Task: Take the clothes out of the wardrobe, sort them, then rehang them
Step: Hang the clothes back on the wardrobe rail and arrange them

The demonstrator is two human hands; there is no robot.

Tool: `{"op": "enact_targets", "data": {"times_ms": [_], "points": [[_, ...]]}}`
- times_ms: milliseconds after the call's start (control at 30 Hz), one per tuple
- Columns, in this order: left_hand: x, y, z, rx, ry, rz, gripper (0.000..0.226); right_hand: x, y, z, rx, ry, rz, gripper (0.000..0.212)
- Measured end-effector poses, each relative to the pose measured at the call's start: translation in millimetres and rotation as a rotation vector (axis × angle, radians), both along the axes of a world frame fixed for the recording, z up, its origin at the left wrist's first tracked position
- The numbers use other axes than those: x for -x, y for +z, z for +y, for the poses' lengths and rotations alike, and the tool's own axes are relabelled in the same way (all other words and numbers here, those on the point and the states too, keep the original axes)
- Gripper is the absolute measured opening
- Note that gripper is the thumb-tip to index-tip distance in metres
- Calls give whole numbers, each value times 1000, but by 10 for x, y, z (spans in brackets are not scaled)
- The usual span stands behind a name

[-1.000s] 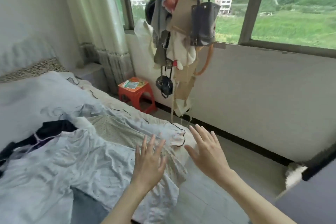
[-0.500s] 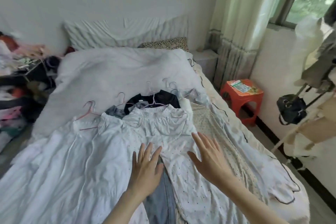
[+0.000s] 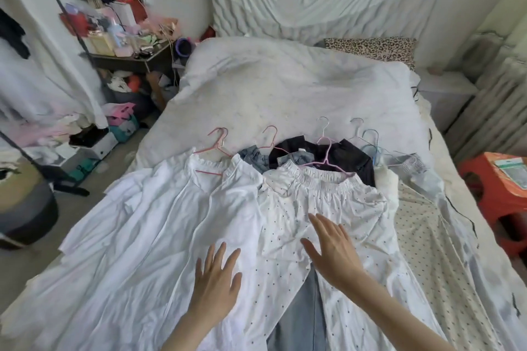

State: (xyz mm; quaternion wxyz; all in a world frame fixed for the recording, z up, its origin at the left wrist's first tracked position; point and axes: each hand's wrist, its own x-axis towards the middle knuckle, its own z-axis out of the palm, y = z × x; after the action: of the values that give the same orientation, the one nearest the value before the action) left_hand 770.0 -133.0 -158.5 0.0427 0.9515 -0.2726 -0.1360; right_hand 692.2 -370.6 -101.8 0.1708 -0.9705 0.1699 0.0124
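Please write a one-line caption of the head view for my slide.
Both open hands, left hand and right hand, hover over the dotted white garment among hangered clothes on the bed.

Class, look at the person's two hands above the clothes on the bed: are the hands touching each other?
Apart. The head view shows dotted white fabric plainly between the left hand and the right hand.

No text, label, brand or number can be read; the packet [image 3: 513, 172] on the red stool [image 3: 484, 188] at far right is too blurred.
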Motion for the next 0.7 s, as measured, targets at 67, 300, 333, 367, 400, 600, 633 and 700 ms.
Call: {"op": "enact_targets", "data": {"times_ms": [67,300,333,367,400,600,633,700], "points": [[-345,-170,87,-10,6,41,41,-391,-135,42,-11,17,31,78],[-1707,-759,342,-47,31,199,60,-1892,-767,108,-28,-6,141,57],[-1884,-828,356,-26,39,215,63,-2099,-852,102,-35,-14,143,55],[-2055,-893,359,-6,60,234,64,-2300,-931,90,-43,-22,140,53],[-2220,-962,355,12,85,231,66,-2495,-1001,80,-49,-30,144,52],[-2864,-1525,430,-128,73,290,69,-3486,-1610,-9,-61,-26,189,56],[-2904,-1614,476,-159,68,340,62,-3593,-1701,-4,-71,-30,209,56],[-2927,-1894,595,-181,52,384,50,-3768,-1821,8,-73,-59,262,53]]}}
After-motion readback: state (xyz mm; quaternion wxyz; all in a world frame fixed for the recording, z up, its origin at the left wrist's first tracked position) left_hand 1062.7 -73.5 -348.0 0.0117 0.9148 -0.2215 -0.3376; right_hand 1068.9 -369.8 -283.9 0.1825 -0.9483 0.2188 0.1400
